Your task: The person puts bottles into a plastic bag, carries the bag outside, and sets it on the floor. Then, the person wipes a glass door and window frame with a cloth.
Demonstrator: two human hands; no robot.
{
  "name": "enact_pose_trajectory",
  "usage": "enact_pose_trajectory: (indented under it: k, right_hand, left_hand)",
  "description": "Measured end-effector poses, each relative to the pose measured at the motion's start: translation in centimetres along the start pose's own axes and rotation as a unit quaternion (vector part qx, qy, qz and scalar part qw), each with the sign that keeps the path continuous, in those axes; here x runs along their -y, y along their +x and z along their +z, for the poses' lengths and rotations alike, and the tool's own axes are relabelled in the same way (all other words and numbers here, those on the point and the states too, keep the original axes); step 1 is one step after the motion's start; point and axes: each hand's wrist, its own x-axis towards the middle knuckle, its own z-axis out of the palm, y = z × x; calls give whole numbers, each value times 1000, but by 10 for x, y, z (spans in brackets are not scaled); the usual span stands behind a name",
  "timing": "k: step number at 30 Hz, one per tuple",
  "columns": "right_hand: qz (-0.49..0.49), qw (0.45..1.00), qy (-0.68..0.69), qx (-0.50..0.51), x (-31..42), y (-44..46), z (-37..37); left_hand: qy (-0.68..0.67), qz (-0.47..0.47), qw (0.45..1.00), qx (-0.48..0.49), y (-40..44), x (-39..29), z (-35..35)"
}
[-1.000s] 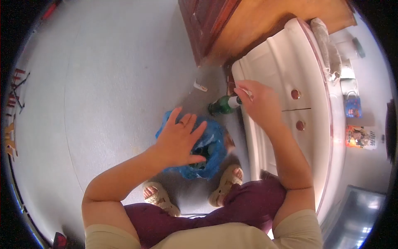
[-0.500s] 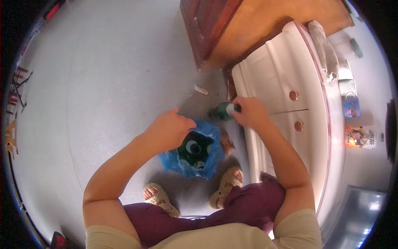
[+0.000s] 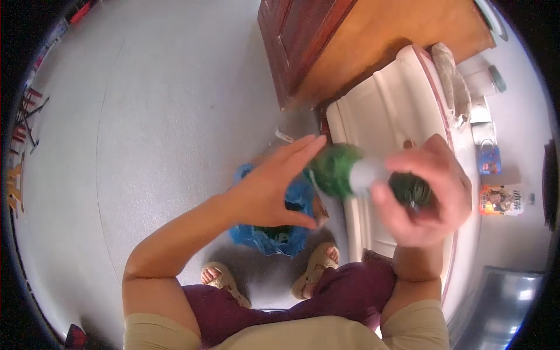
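Note:
A green bottle (image 3: 337, 170) with a white neck label is raised in front of the pale cabinet, blurred by motion. My right hand (image 3: 429, 192) is wrapped round its neck end. My left hand (image 3: 280, 181), fingers spread and thumb apart, is beside the bottle's base and holds nothing; whether it touches the glass I cannot tell. Under my left hand a blue plastic bag (image 3: 283, 242) stands on the floor between my feet, with green bottles partly visible inside.
The pale cabinet (image 3: 388, 105) stands at the right, with a cloth (image 3: 451, 81), a lidded jar (image 3: 484, 80) and packets (image 3: 501, 199) on top. A wooden cabinet (image 3: 350, 52) is behind it. A small white object (image 3: 284, 136) lies on the floor (image 3: 169, 116).
My right hand has lifted the green bottle from the floor beside the cabinet, up and rightward. My left hand has moved right over the bag and spread its fingers.

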Motion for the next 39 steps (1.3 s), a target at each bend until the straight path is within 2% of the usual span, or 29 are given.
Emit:
enact_pose_trajectory:
  k: [3,4,5,7,8,9,10,11,12,14,15,18,19,22,23,25,28,31,34,39]
  right_hand:
    - [0,997,79,20,13,3,1]
    - [3,993,110,34,15,4,2]
    - [1,980,198,8,5,4,13]
    - [74,962,264,6,-20,-2,28]
    - [172,951,256,13,-31,-16,40]
    - [267,931,249,20,-42,-29,53]
    - [382,889,253,10,-50,-43,71]
    - [508,793,334,38,-51,-47,80]
    - [618,671,404,66,-51,-49,88]
    - [585,537,603,75,-55,-58,105]
    - [556,458,689,78,-55,-59,108]
    - [581,472,663,2,-52,-54,108]
    - [563,518,644,-7,-56,-53,105]
    - [514,637,573,-42,-92,-63,77]
    - [502,668,545,-63,-107,-69,68]
    - [513,708,469,-127,-101,-57,45]
    - [513,732,421,-152,-113,-62,27]
    - [449,786,402,-139,-113,-59,18]
    - [362,871,318,-95,-101,-51,14]
    - [256,930,263,-25,-84,-48,19]
  left_hand:
    - [-75,-73,994,3,6,-10,3]
    - [-79,-64,994,-40,4,-10,3]
    - [-83,-55,992,-82,2,-6,6]
    - [-66,-35,988,-136,-2,16,9]
    - [-97,-73,986,-116,-1,22,4]
    - [-93,-3,982,-164,-2,20,-1]
    - [-87,67,972,-210,-3,15,-7]
    - [-143,80,966,-200,-3,13,-9]
    - [-199,92,957,-190,-2,10,-11]
    - [-278,120,931,-205,-6,25,2]
    - [-238,137,941,-200,-4,28,4]
    - [-78,188,975,-88,0,31,-10]
    - [1,87,996,-18,2,15,-18]
    - [2,10,999,-51,-5,18,-22]
    - [25,2,999,-29,-9,25,-24]
    - [71,-14,997,15,-21,47,-24]
    - [94,-83,984,130,-28,56,-19]
    - [84,-102,976,170,-27,57,-15]
    - [86,-94,974,185,-26,63,-14]
    - [89,-110,972,185,-28,72,-12]
